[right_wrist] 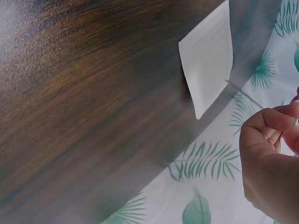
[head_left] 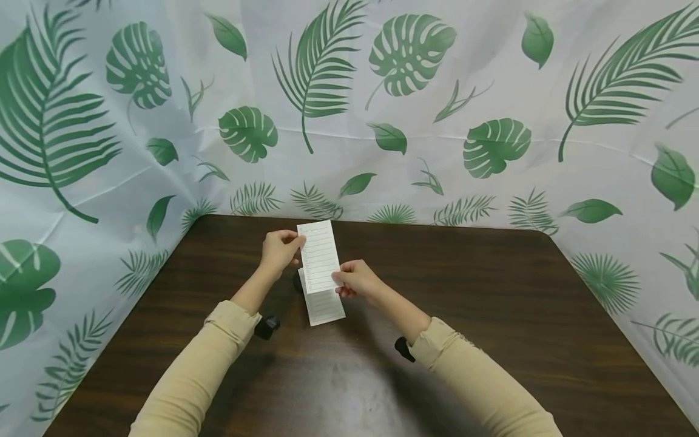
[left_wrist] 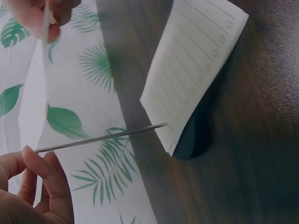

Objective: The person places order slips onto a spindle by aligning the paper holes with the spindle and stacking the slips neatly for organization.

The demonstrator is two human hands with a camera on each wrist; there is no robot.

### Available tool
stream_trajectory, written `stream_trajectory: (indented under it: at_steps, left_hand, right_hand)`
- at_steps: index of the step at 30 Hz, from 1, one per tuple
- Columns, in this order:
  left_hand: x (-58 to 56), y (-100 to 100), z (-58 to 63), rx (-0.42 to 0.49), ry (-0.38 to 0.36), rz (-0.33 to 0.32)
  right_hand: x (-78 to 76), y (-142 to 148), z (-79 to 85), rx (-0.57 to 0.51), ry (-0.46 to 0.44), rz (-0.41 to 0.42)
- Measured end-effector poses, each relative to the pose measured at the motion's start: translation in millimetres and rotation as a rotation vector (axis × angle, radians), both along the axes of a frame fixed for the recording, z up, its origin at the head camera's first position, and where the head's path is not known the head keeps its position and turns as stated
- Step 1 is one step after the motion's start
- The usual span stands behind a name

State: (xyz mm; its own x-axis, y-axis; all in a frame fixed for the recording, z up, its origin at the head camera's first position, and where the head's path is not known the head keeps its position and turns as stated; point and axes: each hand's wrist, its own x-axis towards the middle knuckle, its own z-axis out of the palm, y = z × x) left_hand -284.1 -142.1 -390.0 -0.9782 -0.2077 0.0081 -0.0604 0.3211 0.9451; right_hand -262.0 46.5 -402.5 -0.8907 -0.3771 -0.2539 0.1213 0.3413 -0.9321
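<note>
In the head view my left hand (head_left: 278,250) pinches a slim white lined sheet with small checkboxes (head_left: 319,252) at its upper left edge. My right hand (head_left: 357,279) pinches the same sheet lower on its right edge. Below it, a second lined paper (left_wrist: 191,70) leans on a dark rounded object (left_wrist: 198,135), mostly hidden. In the left wrist view a thin grey strip (left_wrist: 103,137) runs from the left fingertips toward that paper; whether it is a rod or a sheet seen edge-on, I cannot tell.
A dark brown wood-grain table (head_left: 464,303) lies beneath the hands. White curtains printed with green leaves (head_left: 327,164) rise at its back and sides. Black wrist devices (head_left: 267,328) sit under both forearms.
</note>
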Motion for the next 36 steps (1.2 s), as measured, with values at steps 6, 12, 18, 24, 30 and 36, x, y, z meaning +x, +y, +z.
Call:
stream_trajectory:
  at_steps: [6, 12, 18, 24, 30, 36]
  left_hand:
    - [-1.5, 1, 4.1, -0.010, 0.013, -0.001]
    - [-0.6, 2, 3.8, 0.003, 0.008, 0.018]
    - [0.9, -1, 0.8, 0.004, 0.037, 0.019]
    - [3.5, -1, -4.5, -0.077, 0.098, -0.008]
    - [2.8, 1, -8.2, -0.170, 0.173, -0.013]
    - [1.2, 2, -10.6, -0.200, 0.201, 0.014]
  right_hand:
    - [-1.0, -2, -2.7, 0.023, -0.005, -0.009]
    - [-0.9, -2, -7.0, 0.027, 0.007, 0.011]
    - [-1.0, -2, -6.4, 0.014, 0.014, 0.002]
    - [-1.0, -1, -6.7, 0.017, 0.022, 0.019]
    - [-1.6, -2, -4.8, 0.022, 0.027, 0.022]
    - [-4.1, -3, -5.6, 0.029, 0.023, 0.016]
